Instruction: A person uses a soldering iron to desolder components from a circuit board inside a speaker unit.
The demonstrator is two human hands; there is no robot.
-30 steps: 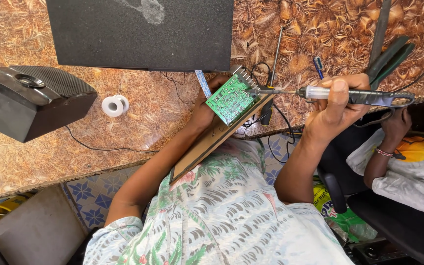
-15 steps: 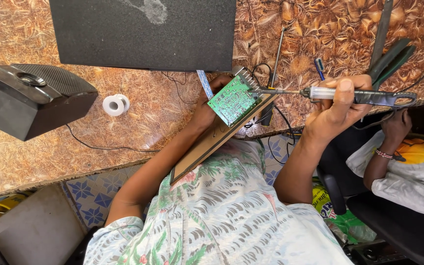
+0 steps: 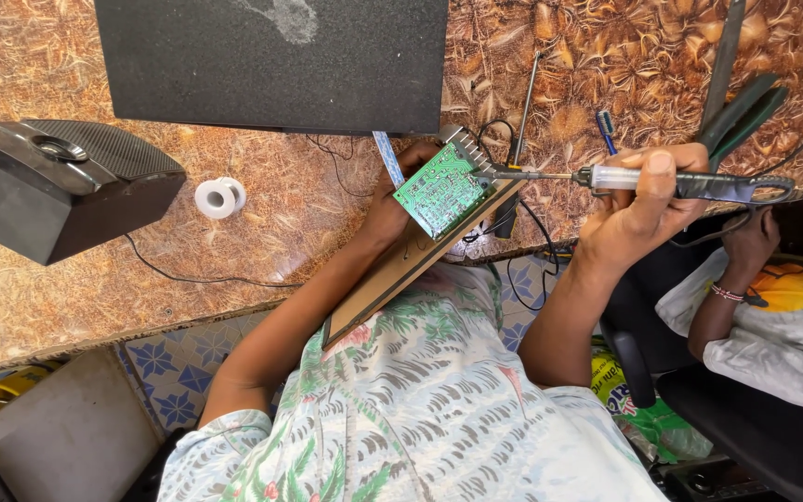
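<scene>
One green board (image 3: 440,191) is held tilted over the table (image 3: 262,232) edge, on a brown panel (image 3: 392,279). Judged light, stiff and fragile; best held by its edges. Left hand (image 3: 392,209) is closed on the board's far edge from beneath. Right hand (image 3: 638,200) grips the soldering iron (image 3: 662,179) pen-style, tip at the board's heatsink corner. A solder reel (image 3: 219,197) lies near.
</scene>
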